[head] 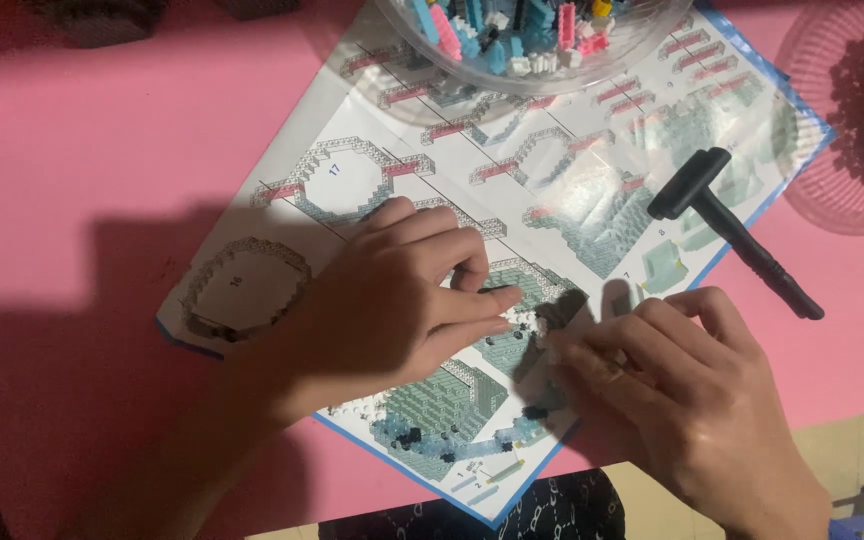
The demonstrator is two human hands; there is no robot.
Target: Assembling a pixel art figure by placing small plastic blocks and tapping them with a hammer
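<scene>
Now both hands pinching one small white brick cluster (530, 322).
Left hand (392, 300) and right hand (682, 385) are closing fingertips on it over the instruction sheet (352, 180); build barely begun, loose bricks filling the bowl (522, 75) beyond.

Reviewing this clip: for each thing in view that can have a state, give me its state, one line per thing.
left hand: fingers curled, fingertips pinching the small white brick piece
right hand: fingers bent, touching the same piece from the other side
small white brick piece: held between both hands, over the sheet
instruction sheet: unfolded, flat on the pink table
black hammer-shaped tool: lying untouched, head on the sheet
clear bowl: holds loose pink, blue and white bricks
</scene>
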